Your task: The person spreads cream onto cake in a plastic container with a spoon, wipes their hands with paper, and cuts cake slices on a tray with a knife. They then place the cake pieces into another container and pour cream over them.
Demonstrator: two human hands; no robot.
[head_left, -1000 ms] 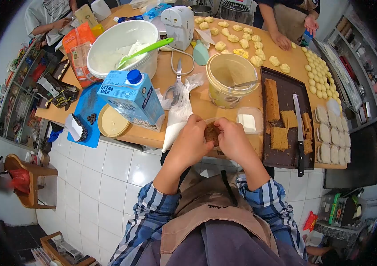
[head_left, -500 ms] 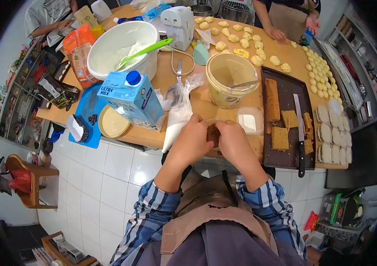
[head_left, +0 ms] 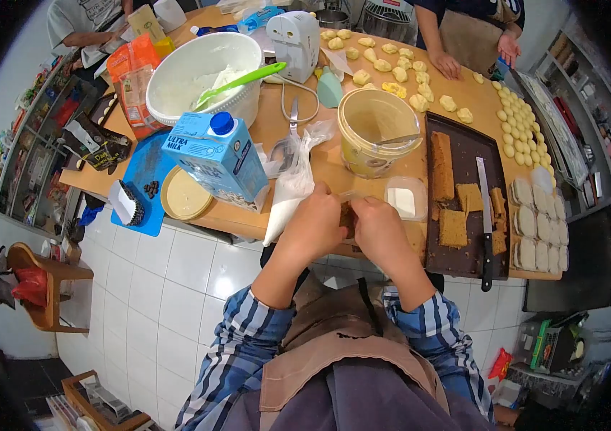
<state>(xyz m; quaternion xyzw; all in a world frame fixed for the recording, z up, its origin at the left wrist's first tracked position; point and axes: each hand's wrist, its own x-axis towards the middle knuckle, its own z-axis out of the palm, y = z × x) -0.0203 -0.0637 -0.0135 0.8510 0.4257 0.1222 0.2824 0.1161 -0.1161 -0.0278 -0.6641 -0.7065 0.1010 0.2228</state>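
At the table's near edge, my left hand point(head_left: 314, 221) and my right hand point(head_left: 383, 228) close around a small clear container with brown cake point(head_left: 347, 218) in it. My fingers hide most of it. Just right of my right hand lies a clear plastic box point(head_left: 405, 198) with a white filling. A filled piping bag point(head_left: 293, 188) rests beside my left hand. Beyond my hands stands a tub point(head_left: 376, 136) with a utensil in it. To the right, a dark tray point(head_left: 462, 253) holds a cake bar point(head_left: 442, 165), cut pieces point(head_left: 453, 228) and a long knife point(head_left: 486, 237).
An Ultra Milk carton point(head_left: 218, 161) and a white bowl point(head_left: 176, 82) with a green spatula point(head_left: 244, 79) stand to the left. Scissors point(head_left: 293, 118) lie behind the piping bag. Dough pieces point(head_left: 420, 102) and wrapped portions point(head_left: 537, 226) cover parts of the right side. Another person's hands point(head_left: 449, 66) rest across the table.
My view has shifted slightly. Both hands keep their grip on the small container at nearly the same spot, with only slight finger movement.
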